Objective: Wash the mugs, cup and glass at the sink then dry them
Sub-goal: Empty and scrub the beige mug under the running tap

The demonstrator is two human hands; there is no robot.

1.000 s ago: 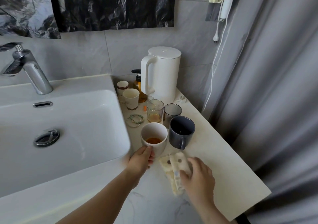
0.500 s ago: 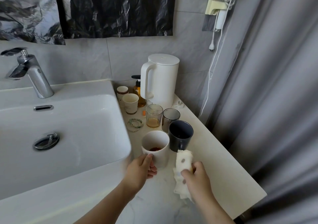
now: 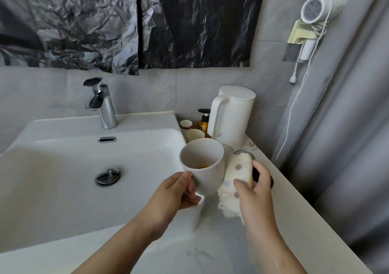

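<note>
Bathroom sink point(image 3: 63, 185) left, table point(image 3: 280, 208) right: left hand point(image 3: 174, 191) curled round white mug point(image 3: 205, 168), held by the sink's right rim, brown dregs inside, presumably for emptying; right hand point(image 3: 256, 191) grips spotted cloth point(image 3: 236, 168) alongside, ready for wiping.

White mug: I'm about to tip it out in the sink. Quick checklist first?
1. Left hand grips mug: ok.
2. Mug emptied: not ok, brown liquid at the bottom.
3. Mug over sink: cannot tell; it shows at the right rim.
4. Cloth secure in right hand: ok.
5. Faucet running: not ok.
6. Drain open: cannot tell.
</note>
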